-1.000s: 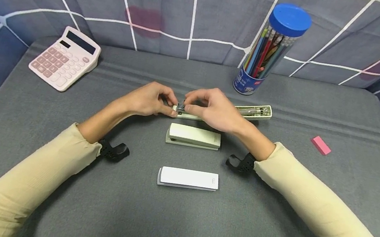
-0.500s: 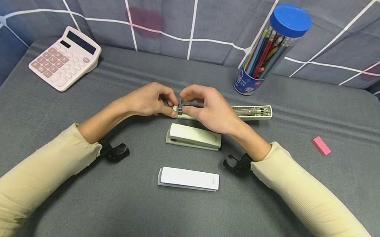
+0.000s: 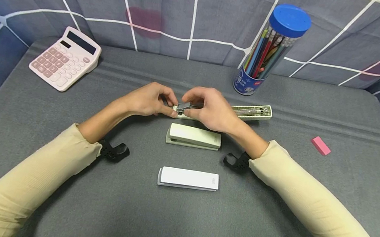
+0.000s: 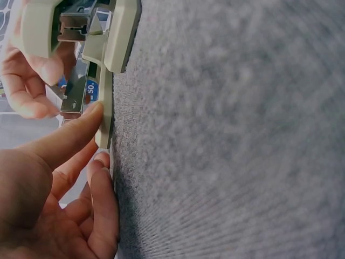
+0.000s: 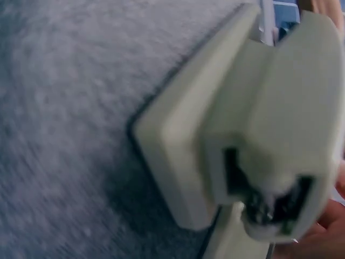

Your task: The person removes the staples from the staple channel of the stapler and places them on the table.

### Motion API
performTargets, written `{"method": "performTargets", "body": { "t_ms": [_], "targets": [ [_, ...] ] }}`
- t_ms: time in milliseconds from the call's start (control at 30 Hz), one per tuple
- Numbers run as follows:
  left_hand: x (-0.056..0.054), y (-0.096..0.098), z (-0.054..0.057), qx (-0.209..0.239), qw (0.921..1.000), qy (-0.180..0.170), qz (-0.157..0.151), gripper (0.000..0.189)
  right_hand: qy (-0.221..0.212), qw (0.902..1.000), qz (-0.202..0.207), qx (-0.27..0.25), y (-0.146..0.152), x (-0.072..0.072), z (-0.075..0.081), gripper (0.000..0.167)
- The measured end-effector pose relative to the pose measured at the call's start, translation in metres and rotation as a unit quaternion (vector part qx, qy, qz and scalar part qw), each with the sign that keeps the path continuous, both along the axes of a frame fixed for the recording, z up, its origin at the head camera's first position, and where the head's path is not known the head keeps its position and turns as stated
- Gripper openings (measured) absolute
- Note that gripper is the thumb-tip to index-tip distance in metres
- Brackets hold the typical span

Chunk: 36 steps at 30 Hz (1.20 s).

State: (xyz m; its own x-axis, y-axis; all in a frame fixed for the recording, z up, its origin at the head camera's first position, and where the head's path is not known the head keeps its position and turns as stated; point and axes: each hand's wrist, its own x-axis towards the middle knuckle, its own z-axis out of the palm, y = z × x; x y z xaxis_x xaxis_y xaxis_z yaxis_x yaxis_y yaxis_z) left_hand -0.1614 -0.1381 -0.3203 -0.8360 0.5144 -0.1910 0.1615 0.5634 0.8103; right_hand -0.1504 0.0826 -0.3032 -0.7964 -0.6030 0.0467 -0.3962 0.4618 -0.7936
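Observation:
A pale green stapler [image 3: 255, 111] lies opened out, its cover swung back to the right and its metal spring and rod showing. My left hand [image 3: 150, 99] pinches the left end of its base [image 4: 103, 127], thumb on top and fingers beneath. My right hand [image 3: 211, 109] bends over the stapler's middle, thumb and forefinger around the tilted metal magazine [image 3: 184, 107]. Part of the magazine is hidden behind the right fingers. Just in front sits a second pale green stapler [image 3: 194, 136], closed, which looms large in the right wrist view.
A white stapler [image 3: 189, 178] lies nearer to me. A pink calculator [image 3: 64, 58] stands at the back left. The pencil tub [image 3: 268, 48] with its blue lid is behind the right hand, and a pink eraser [image 3: 320, 146] lies to the right. A checked curtain [image 3: 173, 5] hangs behind.
The right hand shifts slightly left, then back a little, and the metal piece at its fingertips changes tilt. The left hand keeps its pinch on the stapler base.

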Motion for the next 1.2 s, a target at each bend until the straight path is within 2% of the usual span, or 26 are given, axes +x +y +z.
{"method": "performTargets", "body": {
  "t_ms": [100,233,667,967,1200],
  "targets": [
    [-0.001,0.0,-0.001,0.0,1.0,0.0,-0.002,0.02,0.039,0.9991,-0.012,0.011,-0.003,0.0,-0.002,0.021],
    [-0.001,-0.001,-0.001,-0.001,1.0,0.0,-0.003,0.021,0.061,0.9978,-0.023,0.016,-0.005,0.0,-0.002,0.018],
    [-0.003,-0.001,-0.003,-0.002,1.0,-0.004,-0.001,0.022,0.059,0.9942,-0.012,0.089,-0.005,0.001,0.003,0.024],
    [-0.003,-0.001,-0.002,-0.001,1.0,-0.005,-0.001,0.022,0.06,0.9901,0.024,0.125,-0.002,-0.004,0.009,0.025],
    [-0.003,-0.001,-0.002,-0.002,1.0,-0.009,0.001,0.023,0.05,0.9936,0.019,0.099,0.009,0.001,0.02,0.028]
  ]
}}
